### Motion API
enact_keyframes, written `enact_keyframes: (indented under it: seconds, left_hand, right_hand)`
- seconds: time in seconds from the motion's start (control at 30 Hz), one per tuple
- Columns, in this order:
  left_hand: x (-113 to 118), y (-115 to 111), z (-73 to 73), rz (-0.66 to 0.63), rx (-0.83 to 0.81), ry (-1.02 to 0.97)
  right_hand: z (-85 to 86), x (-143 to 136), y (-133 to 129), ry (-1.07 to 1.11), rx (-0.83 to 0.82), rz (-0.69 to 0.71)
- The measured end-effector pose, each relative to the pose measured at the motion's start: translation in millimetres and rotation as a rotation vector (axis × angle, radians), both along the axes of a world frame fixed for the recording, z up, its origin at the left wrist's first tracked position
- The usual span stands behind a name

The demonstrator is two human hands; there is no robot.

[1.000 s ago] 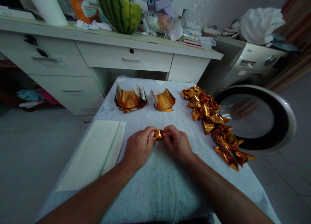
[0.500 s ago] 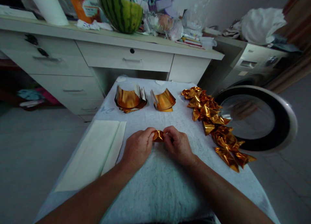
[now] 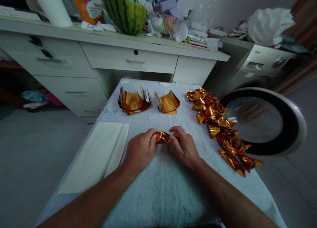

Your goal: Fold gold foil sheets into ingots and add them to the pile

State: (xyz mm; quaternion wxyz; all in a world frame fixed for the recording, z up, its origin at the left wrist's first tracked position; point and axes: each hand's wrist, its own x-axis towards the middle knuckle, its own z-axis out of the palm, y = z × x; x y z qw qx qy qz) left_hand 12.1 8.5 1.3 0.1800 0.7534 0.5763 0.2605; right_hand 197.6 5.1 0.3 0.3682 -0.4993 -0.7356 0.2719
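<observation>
A small shiny gold foil piece is between my two hands above the cloth-covered table. My left hand pinches its left end. At its right end, my right hand has thumb and index finger parted, the fingertips beside the foil. Beyond my hands lie two stacks of curved gold sheets, a larger one on the left and a smaller one to its right. Folded gold foil pieces form a long pile on the right side of the table.
Folded pale sheets lie at the table's left. Behind stands a white cabinet bearing a cut watermelon and bags. A washing machine's round open door is close to the table's right edge.
The thumb and index finger of my right hand have come apart at the foil's right end. More of the foil piece shows. The whole view has shifted slightly.
</observation>
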Motion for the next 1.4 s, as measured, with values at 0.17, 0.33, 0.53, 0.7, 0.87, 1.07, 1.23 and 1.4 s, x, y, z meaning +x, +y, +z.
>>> enact_keyframes:
  seconds: [0.17, 0.33, 0.53, 0.7, 0.87, 1.07, 1.23, 1.4]
  left_hand:
    - [-3, 0, 0.9, 0.023, -0.02, 0.011]
    - [-4, 1, 2.3, 0.047, -0.038, 0.026]
    - [-3, 1, 2.4, 0.042, -0.039, 0.027]
    - [-2, 0, 1.6, 0.026, -0.059, 0.036]
    - [-2, 1, 5.6, 0.033, -0.052, -0.015]
    - [-6, -1, 7.3, 0.056, -0.066, -0.194]
    - [-5, -1, 5.2, 0.038, -0.068, -0.222]
    - [-1, -2, 7.1, 0.006, -0.124, -0.176]
  right_hand:
    - [0.6, 3, 1, -0.021, 0.22, 0.075]
    - [-5.0, 0, 4, -0.027, 0.275, 0.16]
    - [-9.4, 0, 8, -0.051, 0.307, 0.153]
    - [-9.0, -1, 9, -0.054, 0.307, 0.146]
    - [-8.3, 0, 9, -0.054, 0.305, 0.14]
    - [-1.6, 6, 11, -0.062, 0.273, 0.046]
    - [3.8, 15, 16, -0.069, 0.289, -0.107]
    - [6.1, 26, 22, -0.071, 0.36, -0.236]
